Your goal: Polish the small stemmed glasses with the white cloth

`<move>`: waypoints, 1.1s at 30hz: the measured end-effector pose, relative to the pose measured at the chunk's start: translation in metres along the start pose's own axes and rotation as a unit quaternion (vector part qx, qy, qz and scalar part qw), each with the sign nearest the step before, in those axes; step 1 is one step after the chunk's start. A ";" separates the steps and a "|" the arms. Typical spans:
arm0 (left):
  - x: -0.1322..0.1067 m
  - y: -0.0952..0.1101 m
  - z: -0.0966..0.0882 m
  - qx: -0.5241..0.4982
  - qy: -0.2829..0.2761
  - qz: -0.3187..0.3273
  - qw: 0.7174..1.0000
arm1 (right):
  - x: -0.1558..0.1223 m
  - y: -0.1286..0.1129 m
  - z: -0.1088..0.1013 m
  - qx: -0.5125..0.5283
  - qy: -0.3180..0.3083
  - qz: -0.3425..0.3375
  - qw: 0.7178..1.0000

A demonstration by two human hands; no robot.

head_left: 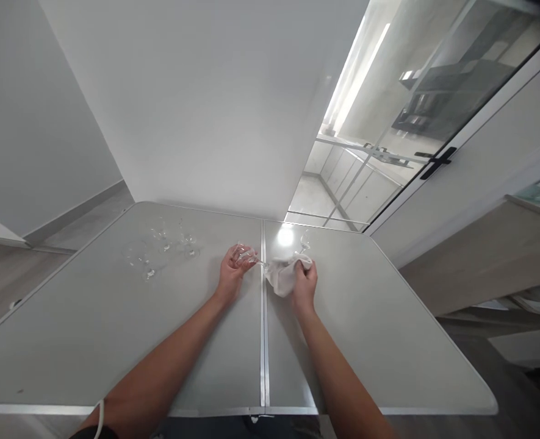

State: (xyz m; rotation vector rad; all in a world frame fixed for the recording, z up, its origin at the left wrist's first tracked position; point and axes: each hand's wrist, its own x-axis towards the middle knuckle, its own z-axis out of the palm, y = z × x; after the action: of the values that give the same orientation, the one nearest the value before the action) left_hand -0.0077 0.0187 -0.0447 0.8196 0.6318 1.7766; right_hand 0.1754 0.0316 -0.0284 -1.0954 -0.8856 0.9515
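Note:
My left hand [231, 272] is closed around the bowl of a clear stemmed glass [246, 255], which lies tilted sideways with its stem pointing right. My right hand [305, 286] grips a whitish cloth [282, 275]. The cloth bunches around the foot end of the glass and hides it. Just behind the cloth, another clear glass [305, 241] stands on the table. Several more clear stemmed glasses [165, 242] stand together on the left half of the table; their outlines are faint.
A grey folding table [196, 353] with a metal centre seam [263, 341] spans the view. A white wall panel [205, 110] rises at its far edge. To the right are a glass door with a black handle [438, 163] and a wooden shelf [480, 256].

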 end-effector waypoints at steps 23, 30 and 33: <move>-0.011 0.003 0.012 0.189 0.005 0.017 0.982 | -0.035 -0.011 0.025 0.210 -0.222 0.234 0.923; -0.007 0.002 0.008 0.196 0.046 0.031 0.979 | -0.036 -0.009 0.024 0.204 -0.240 0.212 0.925; -0.007 0.002 0.008 0.188 0.055 0.039 0.980 | -0.034 -0.012 0.023 0.182 -0.265 0.221 0.921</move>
State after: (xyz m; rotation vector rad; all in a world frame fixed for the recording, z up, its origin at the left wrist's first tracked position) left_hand -0.0015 0.0114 -0.0398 1.0150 1.0427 1.8084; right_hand 0.1444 0.0046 -0.0152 -0.7280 -0.8516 1.7731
